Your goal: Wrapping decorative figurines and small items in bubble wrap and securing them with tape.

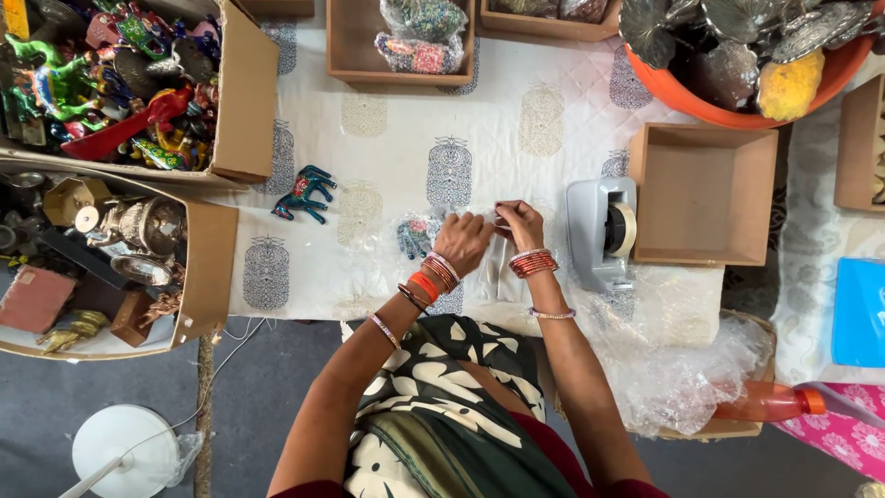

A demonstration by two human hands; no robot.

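Head view: your left hand and right hand both pinch clear wrap over a painted figurine, near the table's front edge.
Room: tape dispenser just right; blue horse figurine well left.
Surface: printed white cloth.

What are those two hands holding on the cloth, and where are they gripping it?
Both the left hand and the right hand pinch the clear bubble wrap at its top edge; a small painted figurine lies inside. The exact grip cannot be told.
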